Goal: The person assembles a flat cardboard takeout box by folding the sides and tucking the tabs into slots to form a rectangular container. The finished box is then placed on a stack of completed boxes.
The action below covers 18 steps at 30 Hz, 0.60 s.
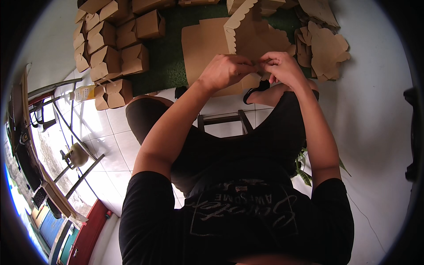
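At the 9 o'clock edge, metal frame legs (66, 132) are standing on the white tiled floor (110, 145). At 11 o'clock, a stack of folded brown cartons (117, 42) is sitting partly on the green mat (165, 57) and partly on the tiles, with a small yellow-capped bottle (84, 92) lying just beside its lower end.

Moving toward 12 o'clock, you are holding a partly folded brown carton (245, 37) above your knees; its scalloped flap is rising toward the top of the view. Your left hand (227, 70) is closing on the carton's lower edge, its fingertips pressed together and pinching the cardboard. Your right hand (282, 66) is touching the left hand at that same edge, fingers curled and pinching the cardboard as well.

Below the hands, at the centre, a small dark stool (223, 121) is standing between your legs.

At 1 o'clock, a loose pile of flat unfolded carton blanks (322, 44) is lying on the floor, just beside the mat's right end.
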Tool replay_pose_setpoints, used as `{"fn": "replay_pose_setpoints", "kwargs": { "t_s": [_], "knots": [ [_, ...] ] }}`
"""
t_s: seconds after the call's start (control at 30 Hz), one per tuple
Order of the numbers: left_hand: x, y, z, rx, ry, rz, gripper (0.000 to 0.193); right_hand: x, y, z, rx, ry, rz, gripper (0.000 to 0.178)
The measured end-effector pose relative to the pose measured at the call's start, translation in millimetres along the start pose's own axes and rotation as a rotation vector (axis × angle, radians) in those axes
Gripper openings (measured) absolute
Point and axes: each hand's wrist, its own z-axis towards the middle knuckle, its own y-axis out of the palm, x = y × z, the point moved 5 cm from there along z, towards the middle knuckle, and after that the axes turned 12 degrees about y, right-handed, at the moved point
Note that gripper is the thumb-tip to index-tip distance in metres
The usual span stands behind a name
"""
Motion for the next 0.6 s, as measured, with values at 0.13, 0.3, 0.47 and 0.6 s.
{"fn": "replay_pose_setpoints", "kwargs": {
  "t_s": [0.13,0.3,0.47,0.6],
  "knots": [
    [0,1,0,-0.023,0.009,0.014,0.021,3,3,4,0.001,0.009,0.016,0.023],
    [-1,3,-1,-0.052,0.006,0.026,0.022,4,8,5,0.014,-0.012,-0.012,0.022],
    [-1,6,-2,-0.083,0.007,0.039,0.022,6,12,7,0.009,-0.019,-0.004,0.019],
    [-1,7,-2,-0.083,-0.002,0.045,0.022,10,16,8,0.024,-0.022,0.002,0.021]
  ]
}}
